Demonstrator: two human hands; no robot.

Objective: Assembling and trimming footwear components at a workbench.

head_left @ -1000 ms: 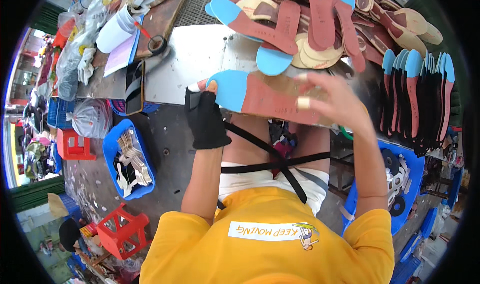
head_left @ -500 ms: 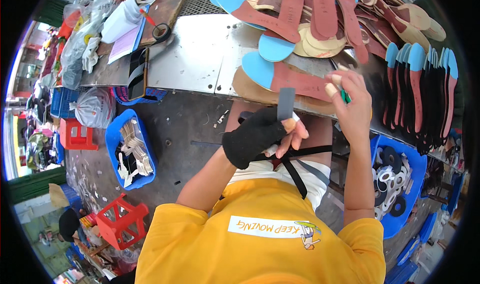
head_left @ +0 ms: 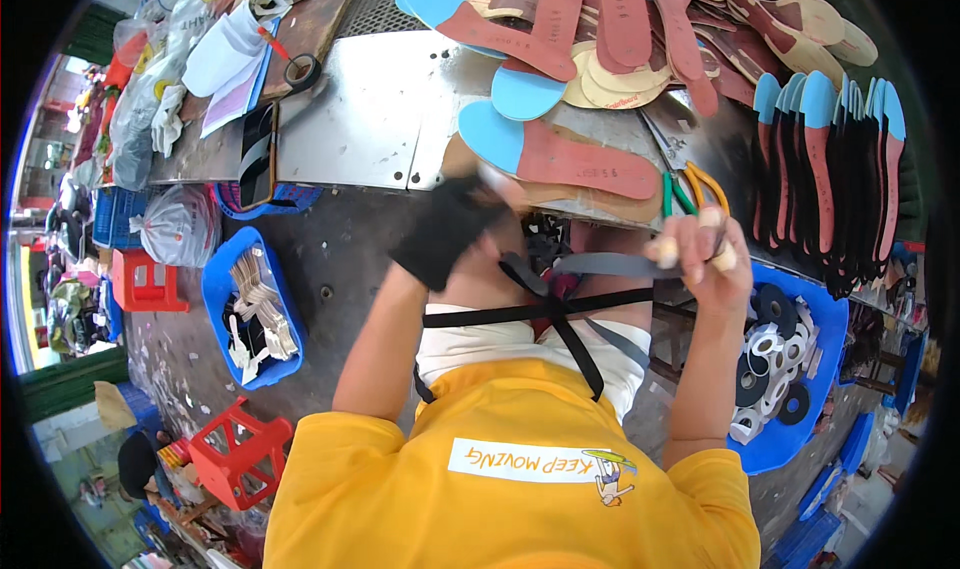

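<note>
My right hand (head_left: 712, 254) is closed, its fingertips taped, pinching the end of a grey strip (head_left: 600, 264). That strip stretches leftward above my lap. My left hand (head_left: 450, 231), in a black fingerless glove, is at the bench's front edge beside an insole; motion smears its fingers, so what they hold is unclear. The insole (head_left: 590, 164), blue at one end and reddish brown elsewhere, lies on a brown board (head_left: 545, 195). Green-handled scissors or pliers (head_left: 676, 197) and an orange-handled tool (head_left: 710, 185) rest just beyond my right hand. A black strap (head_left: 490, 315) crosses my lap.
Insoles (head_left: 620, 29) are heaped at the back of the bench (head_left: 370, 99). Several insoles with black straps (head_left: 818, 169) hang at the right. Blue bins hold tape rolls (head_left: 765, 359) and pale strips (head_left: 262, 289). A red stool (head_left: 240, 454) stands at the left.
My right hand has come down from the insole and now grips the grey strip. My left hand has moved left from over my lap, and the tools by the insole are now uncovered.
</note>
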